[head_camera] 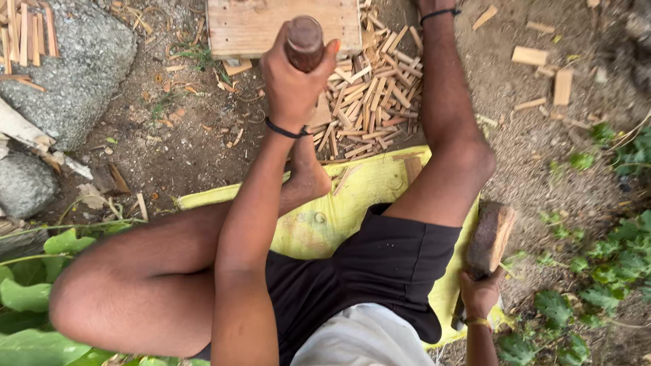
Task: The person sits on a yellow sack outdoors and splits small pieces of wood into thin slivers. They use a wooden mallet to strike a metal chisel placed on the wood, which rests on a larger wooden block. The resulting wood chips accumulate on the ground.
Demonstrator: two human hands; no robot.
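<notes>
I sit on a yellow mat (pixel 380 179) on bare ground. My left hand (pixel 291 81), a black band at its wrist, is shut around the round brown wooden handle of a tool (pixel 304 42), held up over a pale wooden block (pixel 244 27); the tool's head is hidden. My right hand (pixel 479 293) is low beside my right thigh and grips a rough brown chunk of wood (pixel 491 237). A heap of several thin split wood sticks (pixel 373 102) lies just past the mat, between my legs and the block.
A large grey stone (pixel 81 68) at the left carries several sticks (pixel 27 34). Loose wood offcuts (pixel 542 68) lie on the dirt at the upper right. Green leafy plants grow at the lower left (pixel 27 298) and right (pixel 603 271).
</notes>
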